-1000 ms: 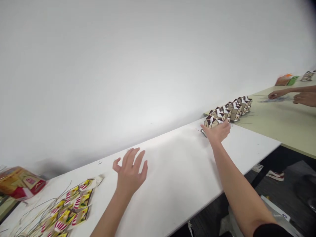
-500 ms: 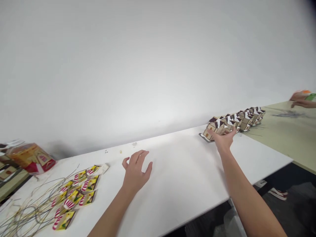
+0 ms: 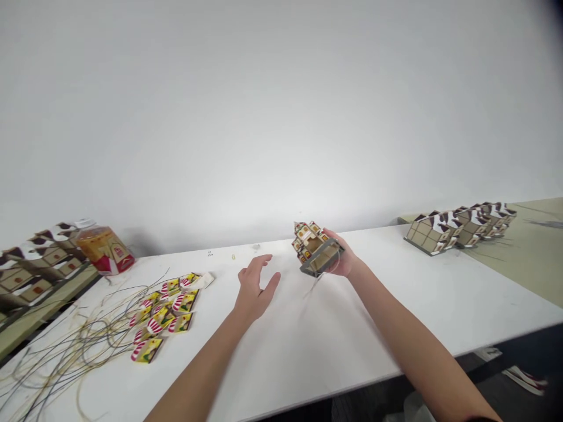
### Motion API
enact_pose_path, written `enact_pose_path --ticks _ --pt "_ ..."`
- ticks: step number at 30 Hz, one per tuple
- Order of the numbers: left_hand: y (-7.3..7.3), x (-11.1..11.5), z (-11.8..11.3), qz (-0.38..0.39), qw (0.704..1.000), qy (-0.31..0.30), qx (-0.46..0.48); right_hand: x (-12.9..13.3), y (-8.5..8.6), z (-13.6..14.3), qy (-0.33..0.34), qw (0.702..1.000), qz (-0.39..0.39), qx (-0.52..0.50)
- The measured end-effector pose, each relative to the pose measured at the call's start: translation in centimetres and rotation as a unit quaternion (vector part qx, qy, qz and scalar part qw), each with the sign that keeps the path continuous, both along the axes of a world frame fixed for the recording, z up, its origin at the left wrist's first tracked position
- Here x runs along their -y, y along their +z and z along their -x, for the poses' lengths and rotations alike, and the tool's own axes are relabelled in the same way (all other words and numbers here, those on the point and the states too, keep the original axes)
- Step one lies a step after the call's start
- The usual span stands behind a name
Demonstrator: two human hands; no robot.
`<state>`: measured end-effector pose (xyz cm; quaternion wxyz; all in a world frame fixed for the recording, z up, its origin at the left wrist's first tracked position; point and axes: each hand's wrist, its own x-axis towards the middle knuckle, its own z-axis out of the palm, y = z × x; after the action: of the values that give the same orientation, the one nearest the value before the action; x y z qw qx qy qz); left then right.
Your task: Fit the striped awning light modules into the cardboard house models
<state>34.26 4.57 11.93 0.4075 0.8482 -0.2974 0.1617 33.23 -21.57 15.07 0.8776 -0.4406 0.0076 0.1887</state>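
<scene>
Behind everything is the wall [image 3: 281,117], then our white table [image 3: 272,369]. At its L end is the left row of houses [image 3: 41,255], at its R end the right row of houses [image 3: 468,228]. Tangled wires [image 3: 83,343] spread over the L side, w/ a jug [image 3: 99,249] behind them. Our right hand [image 3: 343,258] is clamped on one model house [image 3: 313,249], tilted mid-table, hollow side to us, pale wire dangling. Our left hand [image 3: 255,290] is nearby w/ fingers apart, holding nothing. Striped pcs [image 3: 160,316] lie loose by the wires.

Progress, we'd judge: partway. Both rows look built; the held house isn't set down yet, and the striped pcs are still unattached (can't tell how many houses are finished inside).

Text: the jug label [image 3: 119,252] is too small to read, ditto the tiny dark marks [image 3: 210,254] on the tabletop.
</scene>
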Motion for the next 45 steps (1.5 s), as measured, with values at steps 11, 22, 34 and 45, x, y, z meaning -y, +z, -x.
enact_pose_path --ticks 11,22,34,45 --pt "-0.1 0.8 0.3 0.007 0.992 -0.008 0.123 -4.9 -2.0 0.3 0.008 0.999 -0.043 -0.007" --pt "0.5 1.2 0.7 0.059 0.997 0.039 0.036 -4.6 -3.1 0.4 -0.026 0.975 0.203 -0.082" --pt "0.3 1.3 1.2 -0.029 0.999 -0.022 -0.005 -1.7 -2.1 1.2 -0.271 0.822 0.488 0.112" --pt "-0.1 1.3 1.0 -0.131 0.985 -0.048 -0.104 -5.1 -3.6 4.5 -0.089 0.479 0.710 0.509"
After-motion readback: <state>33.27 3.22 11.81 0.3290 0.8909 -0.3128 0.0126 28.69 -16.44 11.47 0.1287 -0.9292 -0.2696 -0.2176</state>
